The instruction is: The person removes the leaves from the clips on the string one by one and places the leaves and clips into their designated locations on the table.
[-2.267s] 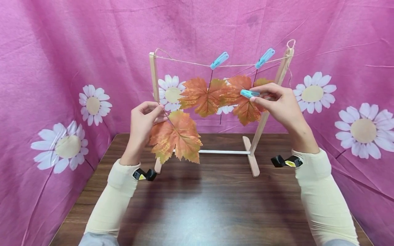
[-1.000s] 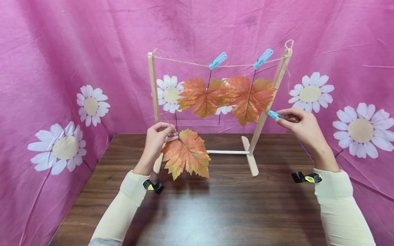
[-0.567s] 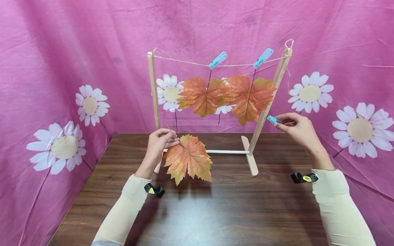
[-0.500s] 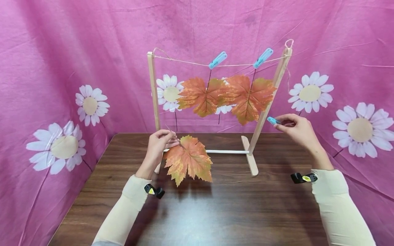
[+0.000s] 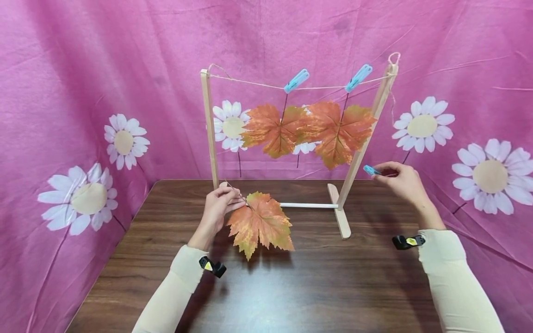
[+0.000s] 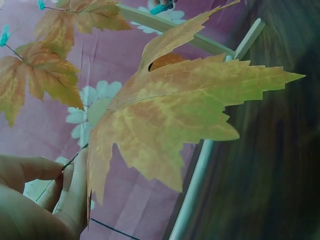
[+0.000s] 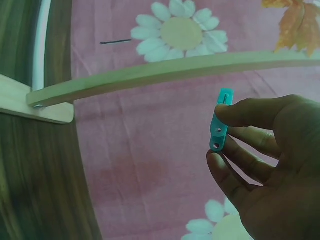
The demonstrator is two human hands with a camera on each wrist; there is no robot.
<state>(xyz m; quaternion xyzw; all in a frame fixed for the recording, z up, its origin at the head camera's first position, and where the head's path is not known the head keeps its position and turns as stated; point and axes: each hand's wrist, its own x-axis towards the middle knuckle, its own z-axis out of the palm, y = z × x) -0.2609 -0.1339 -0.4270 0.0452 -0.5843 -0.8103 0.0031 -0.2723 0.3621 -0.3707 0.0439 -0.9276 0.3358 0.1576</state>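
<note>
My left hand (image 5: pixel 217 208) pinches the thin dark stem of an orange and yellow artificial maple leaf (image 5: pixel 261 224), whose blade spreads out to the right, low over the table. In the left wrist view, thumb and fingers meet on the stem beside the leaf (image 6: pixel 160 115). Right of the frame, my right hand (image 5: pixel 401 182) holds a light blue clothespin (image 5: pixel 370 170) between thumb and fingers. The right wrist view shows the same clothespin (image 7: pixel 220 122) upright at the fingertips. Two more leaves, a middle one (image 5: pixel 276 132) and a right one (image 5: pixel 339 134), hang by their stems from the string.
A wooden frame with a left post (image 5: pixel 209 129) and right post (image 5: pixel 366 138) stands on the brown table (image 5: pixel 308 282). Twine (image 5: pixel 245 82) spans its top, carrying two blue clothespins. A white rod (image 5: pixel 308 205) joins the feet. Behind hangs a pink daisy-print cloth (image 5: pixel 175 55).
The left hand has lowered its leaf from beside the left post and moved it slightly right. My right hand, with the clothespin, has drawn back from the right hanging leaf, down and right.
</note>
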